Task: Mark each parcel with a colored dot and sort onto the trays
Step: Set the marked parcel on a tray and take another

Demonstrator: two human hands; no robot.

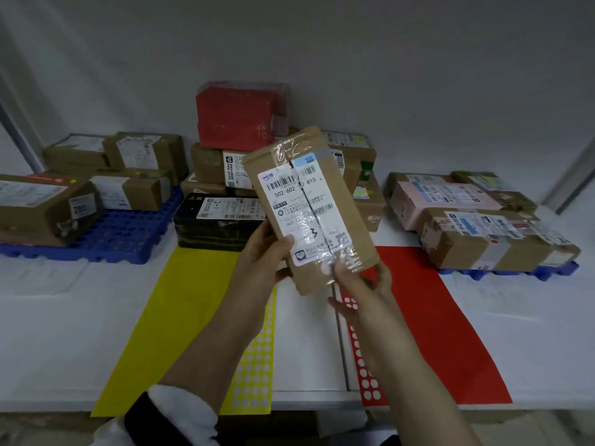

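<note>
Brown kraft paper w/ clear tape over it: that's the parcel (309,207) we hold up off the bench (64,333), tilted w/ its top end leaning left, in front of the middle pile of boxes. Both hands are closed round its lower end. Our left hand (264,252) grips the lower left edge, thumb flat on the white label (302,201), fingers hidden behind. Our right hand (363,291) pinches the bottom right corner, thumb on the taped face, fingers behind and under it. Label reads "502-602-", then digits crossed by a black pen line, then "-815". There are barcodes above and below, small print too blurred to read, and a black handwritten squiggle lower down. Under the parcel, on the bench, a yellow dot sheet (254,365) lies beside a yellow paper strip (180,317), and a red dot sheet (363,358) beside a red paper strip (444,333). Many spots on both sheets show white where dots are gone. Left tray (122,233), blue plastic, carries brown cartons, one w/ a tag that looks like "200" upside down. Right tray (508,273), also blue, carries a pink box (441,197) and taped brown cartons. In the middle pile, a red box (238,114) sits on top w/ pale letters, approx. "IN" over "IC". A black parcel (212,226) at the front touches the far end of the yellow strip.
</note>
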